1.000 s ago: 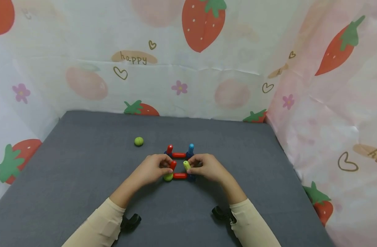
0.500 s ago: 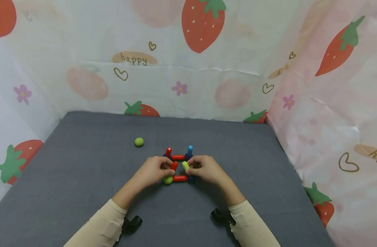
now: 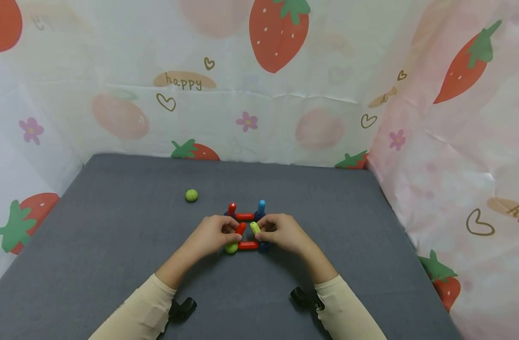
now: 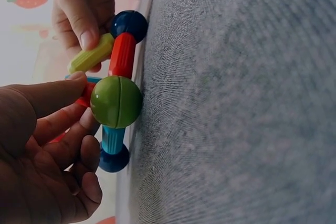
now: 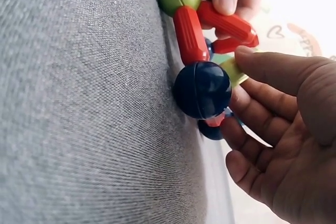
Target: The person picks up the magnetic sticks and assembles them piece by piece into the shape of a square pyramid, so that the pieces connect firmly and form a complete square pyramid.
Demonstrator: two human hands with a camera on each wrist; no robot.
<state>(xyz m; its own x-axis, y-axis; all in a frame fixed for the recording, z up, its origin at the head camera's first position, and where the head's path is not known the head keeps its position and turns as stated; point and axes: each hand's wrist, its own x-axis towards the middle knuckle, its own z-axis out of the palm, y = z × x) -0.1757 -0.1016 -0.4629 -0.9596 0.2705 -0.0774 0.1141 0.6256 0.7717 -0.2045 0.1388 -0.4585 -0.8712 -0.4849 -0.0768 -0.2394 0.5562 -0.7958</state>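
Fingers and thumb of my left hand [image 3: 210, 232] pinch a red stick [image 3: 241, 228] that leans inward above a green ball [image 3: 231, 248]. My right hand [image 3: 282, 230] pinches a yellow-green stick [image 3: 255, 227], leaning left from a dark blue ball [image 5: 202, 90]. A red stick [image 3: 248, 245] lying low joins these two front balls. Behind, another red stick [image 3: 245, 216] runs between two dark blue balls, which bear an upright red stick [image 3: 232, 208] and an upright blue stick [image 3: 261, 206]. In the left wrist view, a light blue stick [image 4: 113, 141] runs back from the green ball.
A loose green ball [image 3: 191, 195] lies on the grey cloth-covered table [image 3: 128, 222], behind and left of the built frame. Strawberry-printed sheets [image 3: 276, 108] rise along the table's back and sides. Dark curved pieces [image 3: 183, 309] show at both sleeves.
The stick frame has shifted slightly toward me with both hands. The pinched red stick leans further right, and the yellow-green stick's top has moved slightly left.
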